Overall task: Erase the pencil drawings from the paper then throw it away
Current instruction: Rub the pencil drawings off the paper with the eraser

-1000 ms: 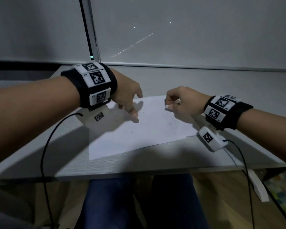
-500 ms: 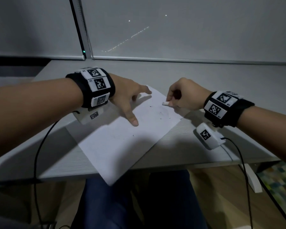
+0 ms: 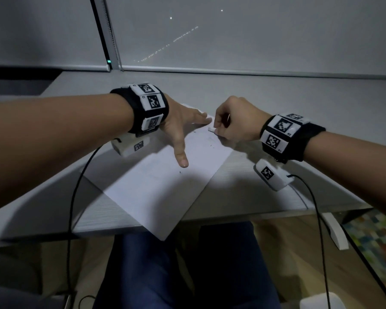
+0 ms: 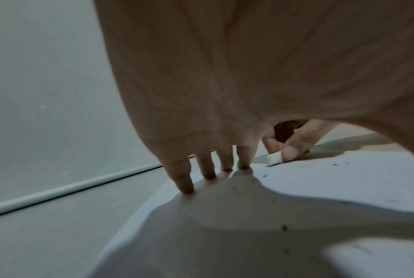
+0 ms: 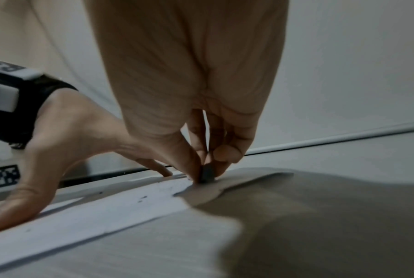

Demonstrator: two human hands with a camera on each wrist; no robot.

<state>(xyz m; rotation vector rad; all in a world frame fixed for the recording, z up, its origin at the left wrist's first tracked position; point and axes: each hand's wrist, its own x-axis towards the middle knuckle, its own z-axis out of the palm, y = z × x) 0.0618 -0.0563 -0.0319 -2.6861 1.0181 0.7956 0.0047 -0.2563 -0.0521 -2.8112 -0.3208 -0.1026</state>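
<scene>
The desk point(image 3: 276, 103) carries the paper point(image 3: 156, 192), turned askew with one corner hanging over the near edge. The left hand point(image 3: 178, 126) lies spread, straight fingers pressing the sheet near its far corner. The right hand point(image 3: 234, 121) pinches a small white eraser point(image 3: 211, 130) there. Short strokes away from the pinning fingers should keep the paper from buckling or tearing; faint marks and crumbs remain.

1. I see the paper point(image 3: 156, 188), a white sheet lying flat on the counter point(image 3: 254, 188), turned at an angle, its near corner hanging past the counter's front edge.
2. Small dark specks and faint pencil marks dot its far half.
3. The eraser point(image 3: 211, 129), a small white block, touches the paper near its far corner.
</scene>
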